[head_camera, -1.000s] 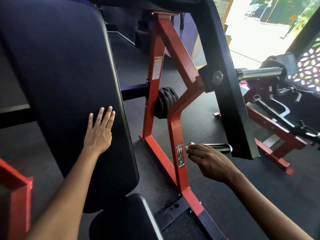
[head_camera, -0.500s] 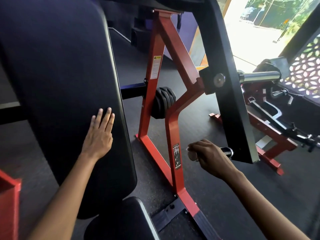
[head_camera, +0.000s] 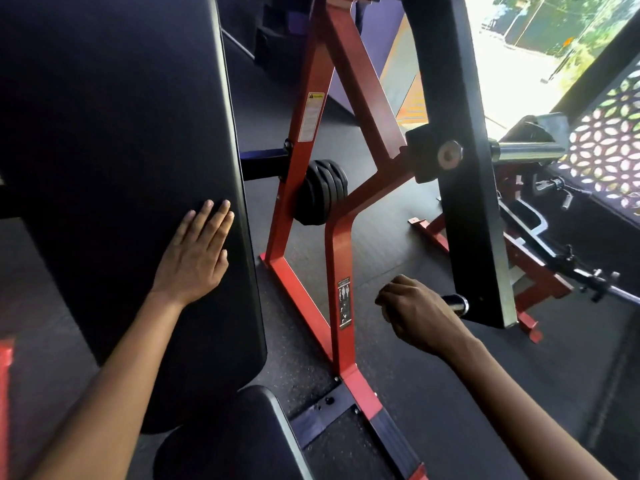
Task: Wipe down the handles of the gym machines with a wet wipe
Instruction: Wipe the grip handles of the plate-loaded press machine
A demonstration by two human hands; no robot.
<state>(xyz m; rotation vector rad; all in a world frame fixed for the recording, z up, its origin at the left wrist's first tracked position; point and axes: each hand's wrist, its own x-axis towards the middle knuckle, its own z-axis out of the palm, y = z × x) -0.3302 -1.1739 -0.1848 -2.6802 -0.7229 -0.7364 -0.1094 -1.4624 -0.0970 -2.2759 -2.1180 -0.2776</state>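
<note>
Right hand gripping short black cylindrical machine handle; left hand flat on pad.

Handle sits at 4 o'clock in view, projecting from the lower end of the black steel lever arm; right fingers curl around it, only its inner end visible. A sliver of white shows under the fist; cannot tell if it is a wipe. Left hand open, fingers straight, resting on the tall black padded backrest at 9 o'clock. Red steel A-frame stands between the hands.

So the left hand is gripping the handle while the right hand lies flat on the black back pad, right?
The hands are swapped. In the head view the right hand grips the handle, and the left hand lies flat on the black back pad.
</note>
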